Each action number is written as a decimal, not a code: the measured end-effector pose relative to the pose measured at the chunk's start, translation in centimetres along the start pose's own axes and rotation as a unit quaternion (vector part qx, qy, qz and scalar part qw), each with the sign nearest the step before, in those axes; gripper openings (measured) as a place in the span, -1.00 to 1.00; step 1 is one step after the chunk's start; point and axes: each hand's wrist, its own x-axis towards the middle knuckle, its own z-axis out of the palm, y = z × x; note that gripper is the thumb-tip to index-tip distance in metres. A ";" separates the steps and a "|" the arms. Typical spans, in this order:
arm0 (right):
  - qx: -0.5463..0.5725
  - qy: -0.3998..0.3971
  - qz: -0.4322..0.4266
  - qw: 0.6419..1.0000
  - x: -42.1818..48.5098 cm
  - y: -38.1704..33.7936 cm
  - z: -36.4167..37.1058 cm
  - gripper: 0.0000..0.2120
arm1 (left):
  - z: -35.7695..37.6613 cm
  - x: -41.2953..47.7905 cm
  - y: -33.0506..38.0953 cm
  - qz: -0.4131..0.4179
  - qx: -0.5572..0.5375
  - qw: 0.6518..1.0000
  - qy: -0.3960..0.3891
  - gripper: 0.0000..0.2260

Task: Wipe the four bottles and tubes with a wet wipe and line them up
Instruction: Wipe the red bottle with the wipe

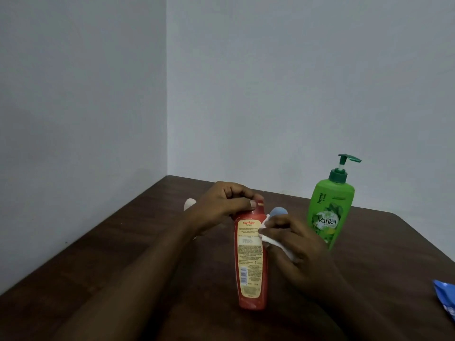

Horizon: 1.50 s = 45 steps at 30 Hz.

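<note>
**Red bottle**: held at mid-worktop, long axis near upright, cap end up and away, base towards the viewer (contact with the worktop cannot be told).
**Left grip**: curled round the cap end, thumb laid across.
**Right grip**: closed on a white wet wipe, which is pressed to the bottle's upper right side.
**Green pump bottle**: stood upright to the right, apart.
</note>
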 end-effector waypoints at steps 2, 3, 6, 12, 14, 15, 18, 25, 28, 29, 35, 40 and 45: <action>0.028 -0.056 -0.001 0.998 0.1 0.2 -0.1 -0.76 | -0.4 0.1 -0.4 -0.014 -0.001 1.000 0.013 -0.81; 0.042 -0.092 0.002 0.995 0.1 0.2 -0.1 -0.80 | -0.7 0.1 -0.5 -0.020 -0.003 1.000 0.019 -0.81; 0.067 -0.189 0.012 0.980 0.0 0.1 0.1 -0.85 | -1.4 0.1 -0.8 -0.038 -0.005 0.999 0.034 -0.80; -0.019 -0.060 0.043 0.997 -0.1 0.2 1.0 -0.69 | -1.1 0.2 -0.6 -0.045 -0.027 0.999 0.011 -0.80; -0.054 0.023 0.063 0.996 0.1 0.4 0.4 -0.67 | -0.5 0.2 -0.3 -0.042 -0.027 0.999 -0.001 -0.80; -0.065 0.057 0.076 0.993 0.1 0.5 0.0 -0.67 | -0.1 0.2 -0.1 -0.041 -0.027 0.999 -0.004 -0.80; -0.080 0.092 0.100 0.987 0.2 0.4 -0.4 -0.66 | 0.7 0.2 0.2 -0.044 -0.028 0.999 -0.015 -0.79; -0.059 0.006 0.025 0.998 -0.4 -0.7 0.8 -0.64 | 0.5 0.0 0.3 -0.095 -0.087 0.988 -0.082 -0.83; -0.049 0.010 0.024 0.998 -0.3 -0.8 0.8 -0.66 | 0.9 -0.1 0.2 -0.090 -0.077 0.990 -0.079 -0.82; -0.045 0.014 0.026 0.999 -0.3 -0.8 0.8 -0.66 | 1.2 0.0 0.1 -0.084 -0.072 0.991 -0.069 -0.79; -0.057 -0.020 -0.054 0.997 -0.4 -1.0 0.8 -0.66 | 3.1 -0.2 0.3 -0.021 -0.059 0.998 -0.002 -0.51; -0.098 -0.065 -0.192 0.974 -0.2 -2.6 0.6 -0.71 | 3.2 -0.3 0.3 0.016 -0.012 1.000 0.020 -0.45; -0.098 -0.046 -0.150 0.983 0.0 -1.8 0.7 -0.69 | 3.2 -0.4 0.3 0.024 -0.004 1.000 0.009 -0.36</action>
